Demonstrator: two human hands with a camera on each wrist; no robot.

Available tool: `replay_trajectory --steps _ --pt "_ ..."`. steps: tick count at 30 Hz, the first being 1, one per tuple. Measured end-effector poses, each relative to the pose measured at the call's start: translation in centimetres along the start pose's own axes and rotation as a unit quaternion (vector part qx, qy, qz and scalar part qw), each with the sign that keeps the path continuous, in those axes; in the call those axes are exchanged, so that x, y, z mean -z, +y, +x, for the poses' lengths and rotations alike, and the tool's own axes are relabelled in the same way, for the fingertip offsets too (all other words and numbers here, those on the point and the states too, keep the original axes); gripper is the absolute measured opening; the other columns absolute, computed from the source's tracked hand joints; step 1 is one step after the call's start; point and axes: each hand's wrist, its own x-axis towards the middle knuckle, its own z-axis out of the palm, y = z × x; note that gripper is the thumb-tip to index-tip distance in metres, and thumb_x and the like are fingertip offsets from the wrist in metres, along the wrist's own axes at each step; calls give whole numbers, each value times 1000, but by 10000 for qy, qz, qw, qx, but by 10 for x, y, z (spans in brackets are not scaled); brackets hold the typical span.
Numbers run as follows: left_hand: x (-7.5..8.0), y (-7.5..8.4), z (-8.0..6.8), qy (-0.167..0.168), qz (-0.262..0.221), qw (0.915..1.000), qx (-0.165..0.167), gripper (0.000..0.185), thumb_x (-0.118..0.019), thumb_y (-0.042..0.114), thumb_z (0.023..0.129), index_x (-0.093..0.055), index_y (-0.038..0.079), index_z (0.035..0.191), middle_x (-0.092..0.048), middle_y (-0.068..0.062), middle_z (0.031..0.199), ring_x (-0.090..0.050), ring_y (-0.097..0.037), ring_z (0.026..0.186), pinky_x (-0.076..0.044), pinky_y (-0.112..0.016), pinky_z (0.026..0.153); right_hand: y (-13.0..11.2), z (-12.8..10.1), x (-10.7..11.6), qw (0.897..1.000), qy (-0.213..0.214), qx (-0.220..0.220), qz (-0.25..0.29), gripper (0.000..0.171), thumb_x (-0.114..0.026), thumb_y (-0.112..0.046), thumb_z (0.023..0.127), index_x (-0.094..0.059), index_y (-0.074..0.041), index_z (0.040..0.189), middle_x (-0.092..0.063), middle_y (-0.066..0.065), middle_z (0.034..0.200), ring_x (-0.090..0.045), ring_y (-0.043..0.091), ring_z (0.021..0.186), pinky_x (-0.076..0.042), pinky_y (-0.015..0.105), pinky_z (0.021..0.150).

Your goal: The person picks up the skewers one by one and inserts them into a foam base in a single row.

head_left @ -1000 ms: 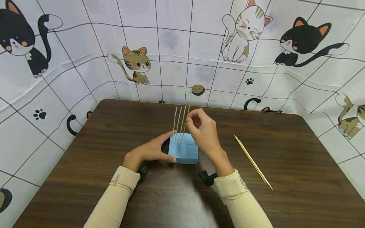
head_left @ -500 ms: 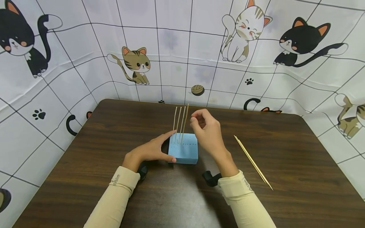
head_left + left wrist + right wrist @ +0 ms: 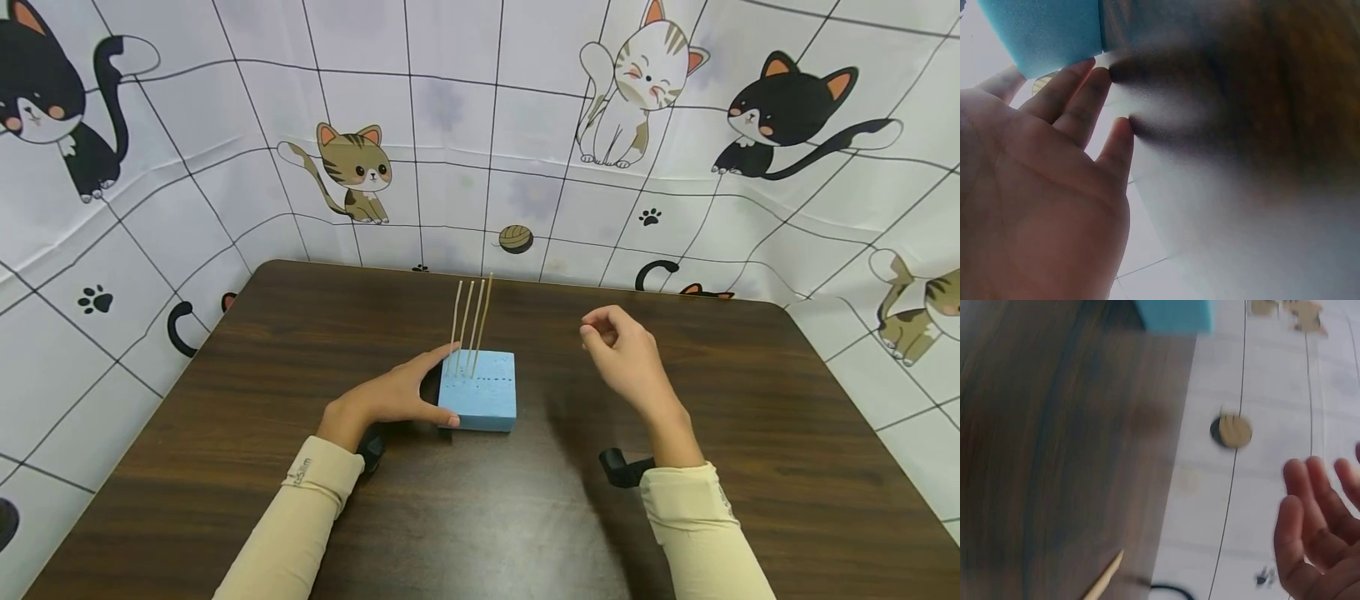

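A blue foam block (image 3: 487, 404) with rows of small holes on top sits mid-table. Several thin wooden skewers (image 3: 467, 325) stand in its left part, leaning slightly. My left hand (image 3: 386, 394) holds the block's left side, thumb at the front and a finger at the back corner. The left wrist view shows its fingertips against the block (image 3: 1054, 31). To the block's right, my right hand (image 3: 626, 358) is above the table, fingers loosely bent and holding nothing. A loose skewer's pointed end (image 3: 1107, 575) appears in the right wrist view; in the head view my right arm hides it.
The dark wood-grain table (image 3: 495, 525) ends at a white cloth backdrop (image 3: 450, 192) with printed cats and grid lines. A black wrist mount (image 3: 624, 468) juts from the right wrist, and another (image 3: 372, 451) from the left.
My right hand has let go of the rightmost standing skewer and moved right, covering the loose skewers. The left hand stays on the block.
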Motion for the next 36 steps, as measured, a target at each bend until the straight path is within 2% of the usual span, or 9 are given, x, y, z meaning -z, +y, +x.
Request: replay_trajectory --steps 5,8,16,23,29,36 --pt "1 0 1 -2 -5 10000 -21 108 -80 52 73 -13 33 156 -14 1 161 -15 -26 147 -22 -58 112 25 -5 23 9968 -415 -518 -452 28 -50 -28 99 -59 -7 114 -63 11 104 -57 25 92 -45 39 78" --pt "1 0 1 -6 -18 10000 -10 108 -80 52 73 -13 33 156 -13 1 161 -15 -26 147 -22 -59 112 39 -8 30 9938 -567 -684 -667 30 -51 -29 98 -59 -6 115 -63 11 108 -58 26 96 -45 41 81" --pt "-1 -1 2 -42 -43 10000 -34 108 -79 53 74 -12 32 156 -11 2 161 -14 -27 147 -22 -61 111 64 -19 39 9864 -803 -856 -1147 24 -54 -21 96 -62 -1 107 -65 14 100 -59 27 89 -46 41 77" --pt "-2 -1 3 -41 -49 10000 -21 109 -80 53 73 -12 32 156 -11 2 161 -14 -27 147 -21 -60 112 81 -28 45 9728 -1199 -1232 -1555 24 -58 -20 93 -62 2 102 -65 18 99 -60 31 88 -48 47 75" --pt "-2 0 3 -83 -112 9999 -78 109 -79 52 74 -11 31 156 -11 1 161 -14 -27 147 -22 -60 111 89 -32 45 9606 -1514 -1672 -1626 22 -63 -21 90 -64 -1 96 -62 12 89 -56 24 77 -46 39 66" --pt "-1 1 1 -53 -108 9999 -44 109 -80 52 74 -11 30 156 -11 2 161 -15 -26 147 -22 -59 112 90 -35 41 9534 -1579 -2070 -1525 21 -71 -24 85 -63 -4 87 -57 7 81 -53 22 74 -43 35 62"
